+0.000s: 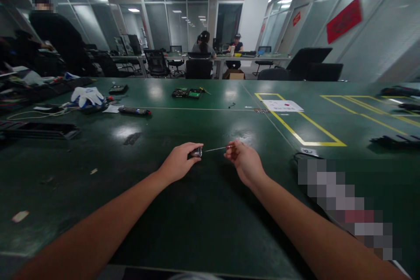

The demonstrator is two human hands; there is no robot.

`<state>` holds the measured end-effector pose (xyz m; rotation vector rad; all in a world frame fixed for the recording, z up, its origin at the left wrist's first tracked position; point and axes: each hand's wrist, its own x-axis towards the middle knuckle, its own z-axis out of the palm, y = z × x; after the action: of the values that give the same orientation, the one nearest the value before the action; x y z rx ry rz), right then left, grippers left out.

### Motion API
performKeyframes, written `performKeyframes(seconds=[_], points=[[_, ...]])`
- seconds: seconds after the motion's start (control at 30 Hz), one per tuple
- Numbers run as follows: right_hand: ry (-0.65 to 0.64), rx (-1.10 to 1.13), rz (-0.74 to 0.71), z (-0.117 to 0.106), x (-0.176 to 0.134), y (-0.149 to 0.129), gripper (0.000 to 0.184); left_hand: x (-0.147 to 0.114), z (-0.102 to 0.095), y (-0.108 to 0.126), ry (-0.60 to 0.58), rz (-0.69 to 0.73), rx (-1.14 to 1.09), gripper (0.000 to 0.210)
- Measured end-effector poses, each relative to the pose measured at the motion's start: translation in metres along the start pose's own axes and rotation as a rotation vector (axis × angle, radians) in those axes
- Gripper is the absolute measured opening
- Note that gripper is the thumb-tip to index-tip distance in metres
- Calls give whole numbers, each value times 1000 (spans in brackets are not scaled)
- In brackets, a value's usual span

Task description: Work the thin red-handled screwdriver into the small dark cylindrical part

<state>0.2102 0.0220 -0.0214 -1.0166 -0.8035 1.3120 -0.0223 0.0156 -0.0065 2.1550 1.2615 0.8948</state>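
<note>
My left hand [180, 161] is closed around a small dark metallic cylinder [196, 152], whose round end faces right. In my right hand [245, 160] is a thin screwdriver [216, 149], its red handle pinched between the fingers. The thin shaft points left at the cylinder's end, and a narrow gap seems to lie between the tip and the cylinder. Both hands are over the green table [183, 227], with the forearms reaching in from the bottom corners. My fingers hide most of the cylinder and part of the handle.
White-and-blue gloves [87, 96], a dark pen-like tool [134, 111] and cables are on the left. A green circuit board [187, 92] sits further back. Yellow tape [323, 143] and a white paper sheet [282, 105] mark the right. Several people are beyond the table.
</note>
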Motion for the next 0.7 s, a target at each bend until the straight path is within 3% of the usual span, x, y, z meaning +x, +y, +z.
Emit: performKeyframes(seconds=[0.5,0.7], points=[[-122,-293,-263,7,-12,-4,31,-4,5,4,28,-55,-104,42],[-242,-325,-322,9,-21,-12,26,-4,4,1,63,-66,-65,41]])
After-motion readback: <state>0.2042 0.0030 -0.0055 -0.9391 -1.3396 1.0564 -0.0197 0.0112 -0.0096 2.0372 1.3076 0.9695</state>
